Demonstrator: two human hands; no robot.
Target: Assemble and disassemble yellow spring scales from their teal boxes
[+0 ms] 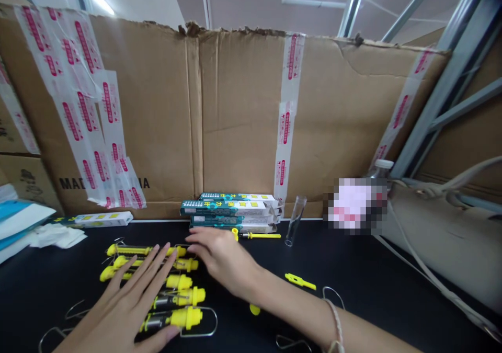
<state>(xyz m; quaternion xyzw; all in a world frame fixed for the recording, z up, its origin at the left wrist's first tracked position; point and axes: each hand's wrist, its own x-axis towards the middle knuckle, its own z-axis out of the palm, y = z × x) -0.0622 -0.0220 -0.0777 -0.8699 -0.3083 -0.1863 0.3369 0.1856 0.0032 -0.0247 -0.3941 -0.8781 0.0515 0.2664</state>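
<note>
Several yellow plastic spring devices with metal bodies and wire loops (178, 295) lie side by side on the black table (372, 295). My left hand (123, 311) lies flat with spread fingers over their left ends, holding nothing. My right hand (221, 259) hovers at the far end of the row, fingers slightly curved and empty, with its fingertips near the top device. Beyond that hand lies a thin yellow rod (261, 235). A flat yellow part (300, 281) and a small yellow piece (254, 309) rest to the right, below my right forearm.
A stack of teal and white boxes (231, 212) and a glass tube (296, 220) stand at the table's back edge, before a taped cardboard sheet (243, 112). A bottle (378, 169) stands back right, partly blurred. White papers (57, 235) lie at the left. A beige sack (443, 238) fills the right.
</note>
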